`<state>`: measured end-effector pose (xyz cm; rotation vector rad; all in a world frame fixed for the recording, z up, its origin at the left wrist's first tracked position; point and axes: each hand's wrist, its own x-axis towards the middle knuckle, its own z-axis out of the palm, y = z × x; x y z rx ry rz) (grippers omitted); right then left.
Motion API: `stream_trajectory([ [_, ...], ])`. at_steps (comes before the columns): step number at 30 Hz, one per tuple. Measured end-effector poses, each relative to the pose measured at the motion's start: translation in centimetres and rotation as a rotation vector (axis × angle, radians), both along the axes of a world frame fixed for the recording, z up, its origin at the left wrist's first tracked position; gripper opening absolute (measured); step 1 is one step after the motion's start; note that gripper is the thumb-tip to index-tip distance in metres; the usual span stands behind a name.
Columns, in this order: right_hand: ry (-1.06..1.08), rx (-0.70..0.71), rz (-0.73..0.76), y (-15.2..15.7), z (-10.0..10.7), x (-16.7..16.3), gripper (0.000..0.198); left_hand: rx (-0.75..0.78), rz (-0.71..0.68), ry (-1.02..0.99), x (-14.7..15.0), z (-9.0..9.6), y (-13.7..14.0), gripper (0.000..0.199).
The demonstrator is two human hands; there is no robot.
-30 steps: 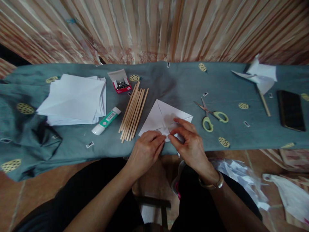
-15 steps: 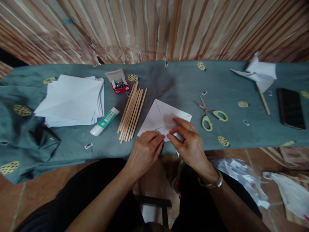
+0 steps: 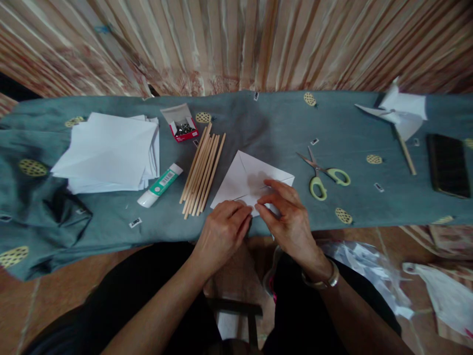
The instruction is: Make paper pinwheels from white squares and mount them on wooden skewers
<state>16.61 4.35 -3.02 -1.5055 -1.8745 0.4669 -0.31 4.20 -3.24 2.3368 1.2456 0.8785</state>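
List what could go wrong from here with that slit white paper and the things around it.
The slit white paper might tear further along its cuts if the left hand and right hand tug at it unevenly. The scissors lie open near the right hand, so a careless reach could nick a finger. The red box stands open, so a knock might spill its small metal pieces.

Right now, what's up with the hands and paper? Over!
Left hand, right hand: both at near side of white paper. Slits showing. Scissors: open, off to right, not blocking.
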Motion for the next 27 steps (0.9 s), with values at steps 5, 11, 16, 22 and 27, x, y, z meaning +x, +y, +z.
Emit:
stream_trajectory([
  [5, -0.017, 0.013, 0.017, 0.01, 0.0, -0.05, 0.01, -0.002, 0.006, 0.006, 0.06, 0.17, 0.07, 0.016],
  [11, -0.058, 0.01, 0.058, -0.21, 0.24, -0.11, 0.017, -0.01, 0.008, 0.016, 0.08, 0.28, 0.15, 0.016],
  [16, -0.108, 0.0, 0.108, -0.31, 0.51, -0.28, 0.028, -0.023, 0.003, 0.022, 0.08, 0.24, 0.19, 0.017],
  [22, -0.119, -0.03, 0.111, -0.32, 0.42, -0.62, 0.036, -0.04, -0.002, 0.029, 0.08, 0.38, 0.21, 0.017],
  [27, -0.124, -0.017, 0.121, -0.59, -0.16, -0.87, 0.047, -0.055, -0.005, 0.055, 0.13, 0.51, 0.19, 0.018],
])
